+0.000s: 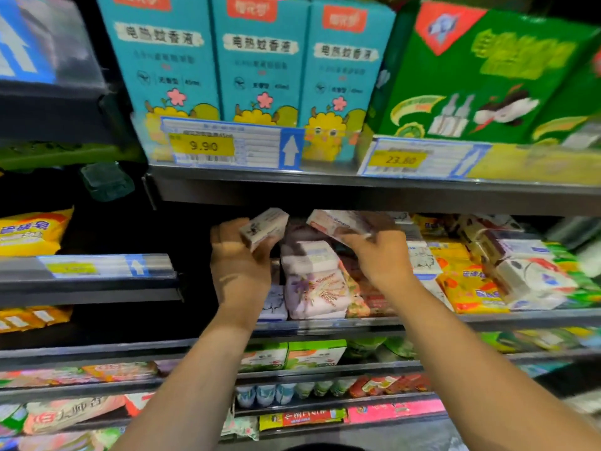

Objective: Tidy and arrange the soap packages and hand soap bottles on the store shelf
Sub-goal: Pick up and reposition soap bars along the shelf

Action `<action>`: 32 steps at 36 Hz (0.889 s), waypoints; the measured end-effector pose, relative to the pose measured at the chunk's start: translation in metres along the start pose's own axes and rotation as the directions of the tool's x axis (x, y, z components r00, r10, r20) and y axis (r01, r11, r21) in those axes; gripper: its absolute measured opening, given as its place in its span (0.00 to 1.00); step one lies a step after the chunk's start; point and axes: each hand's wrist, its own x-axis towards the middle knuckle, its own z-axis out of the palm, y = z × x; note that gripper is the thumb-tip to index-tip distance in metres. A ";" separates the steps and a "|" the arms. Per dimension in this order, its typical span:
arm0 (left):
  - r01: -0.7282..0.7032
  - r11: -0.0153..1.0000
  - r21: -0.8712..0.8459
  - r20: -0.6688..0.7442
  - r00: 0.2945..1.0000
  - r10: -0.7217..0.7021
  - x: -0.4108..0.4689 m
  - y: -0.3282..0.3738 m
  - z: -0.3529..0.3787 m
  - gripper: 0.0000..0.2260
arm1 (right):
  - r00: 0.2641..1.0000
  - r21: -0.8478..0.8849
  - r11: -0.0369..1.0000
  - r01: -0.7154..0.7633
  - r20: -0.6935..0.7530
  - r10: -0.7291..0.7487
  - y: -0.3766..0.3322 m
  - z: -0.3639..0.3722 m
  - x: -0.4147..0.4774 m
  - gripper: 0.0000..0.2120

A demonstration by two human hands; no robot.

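Head view: what is the left hand (pixel 239 258) holding?
— It grips a small white soap box (pixel 265 226), raised just under the upper shelf (pixel 357 193).
— And the right hand (pixel 380 255)?
— It grips a pink-and-white soap package (pixel 338 222). Below both hands, a purple-flowered stack of packs (pixel 313 281) sits on the middle shelf (pixel 520 315).

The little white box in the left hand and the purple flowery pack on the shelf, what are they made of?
The small white rectangular box held by the left hand looks like thin matte cardboard: sharp straight edges, flat printed faces. The white pack with purple flowers looks like soft paper or plastic wrap: rounded, puffy corners; blur leaves that open.
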 end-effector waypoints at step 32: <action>-0.411 0.756 0.510 0.714 0.692 -0.106 -0.021 0.104 0.077 0.30 | 0.911 -0.375 0.906 0.198 0.411 -0.029 0.101 -0.150 -0.031 0.24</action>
